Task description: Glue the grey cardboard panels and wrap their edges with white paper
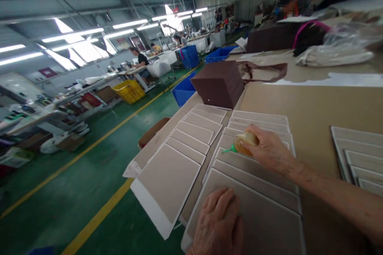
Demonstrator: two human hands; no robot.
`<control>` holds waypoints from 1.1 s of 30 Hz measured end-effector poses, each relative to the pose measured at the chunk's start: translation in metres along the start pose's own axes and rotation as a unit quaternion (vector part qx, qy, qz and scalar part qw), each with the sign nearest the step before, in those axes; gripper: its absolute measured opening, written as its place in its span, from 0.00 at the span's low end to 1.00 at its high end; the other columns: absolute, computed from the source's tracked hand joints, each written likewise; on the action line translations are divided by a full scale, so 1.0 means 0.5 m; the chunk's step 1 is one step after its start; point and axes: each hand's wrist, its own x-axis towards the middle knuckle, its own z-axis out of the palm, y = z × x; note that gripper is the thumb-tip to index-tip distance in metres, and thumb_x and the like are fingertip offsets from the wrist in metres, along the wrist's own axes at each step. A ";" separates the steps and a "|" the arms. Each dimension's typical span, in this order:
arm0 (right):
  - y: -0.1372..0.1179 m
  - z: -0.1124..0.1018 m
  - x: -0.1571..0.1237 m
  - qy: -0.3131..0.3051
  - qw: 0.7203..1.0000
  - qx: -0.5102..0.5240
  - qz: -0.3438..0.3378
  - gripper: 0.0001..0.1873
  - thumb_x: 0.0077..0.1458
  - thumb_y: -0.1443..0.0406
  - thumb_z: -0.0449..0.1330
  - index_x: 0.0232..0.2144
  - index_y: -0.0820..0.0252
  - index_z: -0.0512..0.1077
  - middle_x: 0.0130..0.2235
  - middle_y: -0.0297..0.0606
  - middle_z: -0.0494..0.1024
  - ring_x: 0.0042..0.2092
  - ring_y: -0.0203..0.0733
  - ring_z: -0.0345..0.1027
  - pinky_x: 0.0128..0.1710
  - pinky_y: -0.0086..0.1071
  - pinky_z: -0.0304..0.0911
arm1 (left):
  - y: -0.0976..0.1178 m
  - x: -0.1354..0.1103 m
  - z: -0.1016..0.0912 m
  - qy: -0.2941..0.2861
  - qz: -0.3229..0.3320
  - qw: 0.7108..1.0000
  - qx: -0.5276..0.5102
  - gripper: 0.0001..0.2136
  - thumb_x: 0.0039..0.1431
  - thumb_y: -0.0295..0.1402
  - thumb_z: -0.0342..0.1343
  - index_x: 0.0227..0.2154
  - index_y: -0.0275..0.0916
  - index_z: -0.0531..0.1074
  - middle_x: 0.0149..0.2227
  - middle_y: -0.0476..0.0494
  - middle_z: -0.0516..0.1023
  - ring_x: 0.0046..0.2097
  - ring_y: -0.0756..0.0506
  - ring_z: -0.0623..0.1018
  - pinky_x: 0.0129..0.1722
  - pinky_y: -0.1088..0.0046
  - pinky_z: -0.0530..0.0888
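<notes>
My right hand (266,147) is wrapped round a squeeze bottle (243,143) of amber liquid with a green nozzle. The bottle is tipped over, its nozzle pointing left, close above a row of overlapping beige panels (257,195). I cannot tell whether the tip touches them. My left hand (220,219) lies on the nearest panel of that row, palm down with the fingers stretched out. To the left, a second row of overlapping beige panels (170,179) runs along the table's edge.
A dark brown block-shaped stack (221,83) stands behind the rows. More layered panels (359,155) lie on the table (317,107) at right. Blue bins (184,87) and a yellow crate (128,91) stand on the green floor. People work farther back.
</notes>
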 end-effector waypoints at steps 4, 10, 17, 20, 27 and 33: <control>-0.004 -0.005 0.003 -0.027 1.000 0.014 0.003 0.07 0.58 0.58 0.56 0.32 0.53 0.66 0.24 0.29 0.71 0.26 0.39 0.64 0.27 0.30 0.50 | 0.004 0.003 -0.004 0.002 -0.005 1.000 -0.007 0.18 0.54 0.28 0.55 0.49 0.39 0.71 0.51 0.43 0.76 0.53 0.40 0.74 0.53 0.62 0.76; -0.014 -0.006 -0.015 -0.015 0.999 -0.040 -0.025 0.08 0.58 0.57 0.55 0.30 0.53 0.64 0.25 0.31 0.72 0.26 0.40 0.64 0.26 0.31 0.49 | 0.009 -0.003 0.004 -0.016 -0.027 0.999 -0.033 0.18 0.55 0.27 0.54 0.50 0.37 0.70 0.53 0.41 0.74 0.56 0.40 0.70 0.57 0.60 0.72; -0.019 -0.025 -0.083 0.025 0.995 -0.096 0.006 0.11 0.58 0.53 0.54 0.31 0.52 0.65 0.26 0.32 0.73 0.28 0.42 0.66 0.26 0.31 0.51 | 0.022 -0.013 0.000 -0.030 -0.068 0.996 -0.059 0.13 0.59 0.28 0.51 0.47 0.40 0.69 0.51 0.43 0.71 0.54 0.41 0.68 0.59 0.58 0.68; -0.015 -0.051 -0.111 0.031 0.992 -0.114 0.048 0.13 0.57 0.51 0.53 0.32 0.53 0.65 0.25 0.33 0.74 0.28 0.43 0.67 0.26 0.32 0.52 | 0.024 -0.018 0.001 -0.028 -0.068 0.996 -0.043 0.10 0.61 0.29 0.50 0.45 0.41 0.69 0.50 0.44 0.71 0.53 0.41 0.68 0.58 0.58 0.67; 0.000 -0.105 -0.171 0.077 0.983 -0.136 0.097 0.18 0.52 0.47 0.53 0.33 0.52 0.69 0.23 0.34 0.75 0.27 0.47 0.69 0.27 0.35 0.56 | 0.023 -0.025 0.007 -0.009 -0.060 0.998 -0.025 0.09 0.62 0.30 0.50 0.44 0.42 0.69 0.49 0.44 0.71 0.52 0.40 0.68 0.57 0.57 0.68; 0.056 -0.154 -0.226 0.196 0.965 -0.107 0.139 0.16 0.50 0.46 0.57 0.31 0.49 0.70 0.26 0.40 0.77 0.28 0.53 0.70 0.28 0.44 0.62 | 0.024 -0.027 0.007 0.011 -0.053 0.998 -0.018 0.08 0.60 0.29 0.51 0.41 0.42 0.70 0.47 0.44 0.71 0.50 0.41 0.70 0.55 0.57 0.70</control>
